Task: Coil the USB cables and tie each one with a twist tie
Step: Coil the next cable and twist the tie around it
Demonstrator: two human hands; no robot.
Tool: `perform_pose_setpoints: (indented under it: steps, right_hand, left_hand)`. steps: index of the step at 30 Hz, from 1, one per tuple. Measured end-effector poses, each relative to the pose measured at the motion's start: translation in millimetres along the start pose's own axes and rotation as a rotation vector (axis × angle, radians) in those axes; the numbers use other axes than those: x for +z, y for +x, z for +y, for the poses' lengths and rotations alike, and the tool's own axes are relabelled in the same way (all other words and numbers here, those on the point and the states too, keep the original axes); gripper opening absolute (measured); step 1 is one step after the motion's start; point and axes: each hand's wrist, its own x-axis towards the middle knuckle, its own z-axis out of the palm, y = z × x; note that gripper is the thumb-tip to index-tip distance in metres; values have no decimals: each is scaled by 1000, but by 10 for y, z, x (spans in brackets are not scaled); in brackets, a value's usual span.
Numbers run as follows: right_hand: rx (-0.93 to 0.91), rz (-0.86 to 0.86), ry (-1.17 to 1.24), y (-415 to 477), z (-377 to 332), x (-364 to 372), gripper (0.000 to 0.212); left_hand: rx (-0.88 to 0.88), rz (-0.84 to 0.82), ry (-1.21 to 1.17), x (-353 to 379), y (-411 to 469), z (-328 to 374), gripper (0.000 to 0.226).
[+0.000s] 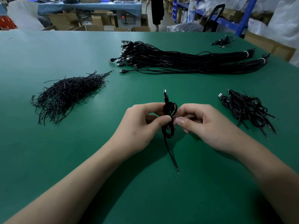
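A coiled black USB cable (169, 110) is held upright above the green table (145, 183), its metal plug pointing up and its loose end trailing down toward me. My left hand (142, 125) grips the coil at its waist between thumb and fingers. My right hand (202, 125) pinches a thin black twist tie (176, 117) that crosses the middle of the coil. A pile of loose twist ties (68, 94) lies to the left. Long bundles of straight USB cables (186, 60) lie at the back. Several coiled, tied cables (247, 109) sit at the right.
A few more cables (224, 40) lie at the far right corner of the table. Beyond the table edge stand cardboard boxes (95, 21), blue shelving (226, 13) and a person (157, 12) standing in the aisle.
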Motion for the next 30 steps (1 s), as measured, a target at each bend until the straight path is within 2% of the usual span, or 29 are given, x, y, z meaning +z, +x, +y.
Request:
perform_pose_setpoints:
  steps: [6,10,16,20,30]
  right_hand:
    - [-103,113,-198,-41,-51,28,10]
    - [-145,161,-177,-35,-52,21,13]
    - [-217,210,-287,-9,-10,53,6]
    - [-273,204,-434,-3,5,53,23]
    - [-351,200,-624,-28,-30,43,16]
  left_hand:
    - [-54,-108,-200,-53,15,0,26]
    - [-67,-151,-328,-55,1,17,30]
    - [-86,-98,-248,-34,20,1,26]
    - [-107,-110,-236,-22,8,-9,22]
    - [-168,-119,-298,-17,15,-43,25]
